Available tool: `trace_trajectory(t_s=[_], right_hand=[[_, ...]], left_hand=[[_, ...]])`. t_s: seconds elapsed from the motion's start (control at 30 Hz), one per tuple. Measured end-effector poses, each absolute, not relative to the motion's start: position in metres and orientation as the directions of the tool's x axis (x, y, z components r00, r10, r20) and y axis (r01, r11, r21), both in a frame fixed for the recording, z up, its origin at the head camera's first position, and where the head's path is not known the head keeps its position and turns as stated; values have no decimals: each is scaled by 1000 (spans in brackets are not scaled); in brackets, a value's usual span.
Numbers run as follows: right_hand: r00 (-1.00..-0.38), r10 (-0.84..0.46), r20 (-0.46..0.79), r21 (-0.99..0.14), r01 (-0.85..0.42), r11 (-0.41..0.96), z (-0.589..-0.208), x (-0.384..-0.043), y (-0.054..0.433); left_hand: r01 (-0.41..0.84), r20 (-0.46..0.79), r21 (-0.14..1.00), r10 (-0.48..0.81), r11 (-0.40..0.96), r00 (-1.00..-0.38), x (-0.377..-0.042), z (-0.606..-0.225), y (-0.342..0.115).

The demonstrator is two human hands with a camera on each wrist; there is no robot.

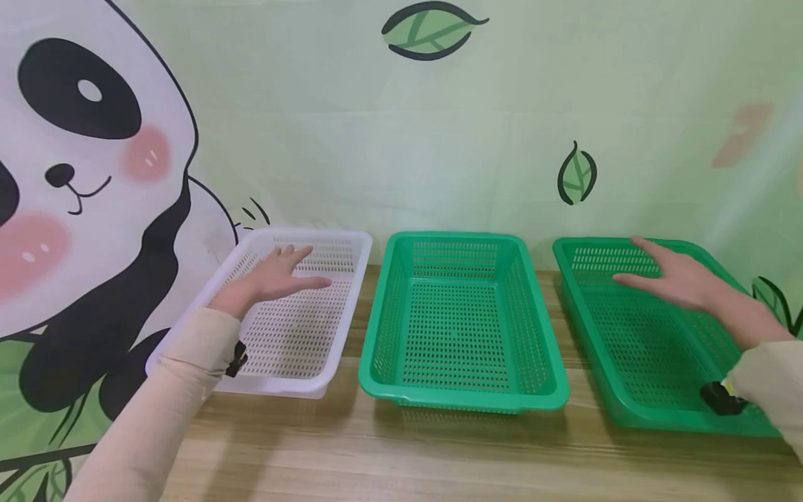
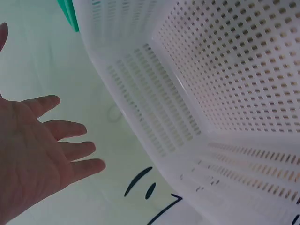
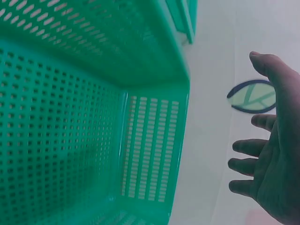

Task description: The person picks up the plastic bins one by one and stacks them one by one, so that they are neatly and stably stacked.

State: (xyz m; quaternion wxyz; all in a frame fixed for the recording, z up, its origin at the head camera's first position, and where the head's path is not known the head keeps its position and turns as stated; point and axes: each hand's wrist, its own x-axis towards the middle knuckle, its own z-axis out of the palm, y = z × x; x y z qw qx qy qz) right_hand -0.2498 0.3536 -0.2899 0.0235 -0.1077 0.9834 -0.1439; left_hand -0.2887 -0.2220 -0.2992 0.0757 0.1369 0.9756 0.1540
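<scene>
My left hand (image 1: 276, 274) hovers over the white plastic basket (image 1: 291, 385) on the left, its fingers spread and holding nothing. In the left wrist view the left hand (image 2: 42, 150) shows its palm and loosely extended fingers beside the basket's slotted wall (image 2: 154, 98). On the right, my right hand (image 1: 680, 277) is held above a green plastic basket (image 1: 602, 355), thumb and fingers apart with nothing between them. The right wrist view has that hand (image 3: 267, 150) off to one side of the green basket (image 3: 154, 145). Both baskets have perforated bottoms and contain nothing visible.
A second green basket (image 1: 464, 399) stands between the other two. All three sit on a wood-grain table (image 1: 401, 453). Close behind them hangs a pale green backdrop (image 1: 351, 139) printed with a panda (image 1: 94, 209) and leaves.
</scene>
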Motion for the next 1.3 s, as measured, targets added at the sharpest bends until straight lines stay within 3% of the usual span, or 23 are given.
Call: trace_trajectory(t_s=[0.27,0.53,0.8,1.3], right_hand=[[-967,-255,-16,-399,-227,888,-293,-248,337],[-964,-266,9,-539,-229,811,-294,-243,316],[-970,-243,-16,-662,-172,729,-299,-234,287],[-950,-289,-116,-821,-72,567,-320,-223,253]], left_hand=[[232,-148,539,362,810,-920,-280,-297,-208],[191,-107,640,332,744,-937,-274,-297,-188],[98,-147,752,310,652,-939,-263,-302,-161],[-28,-222,832,285,554,-932,-243,-315,-125]])
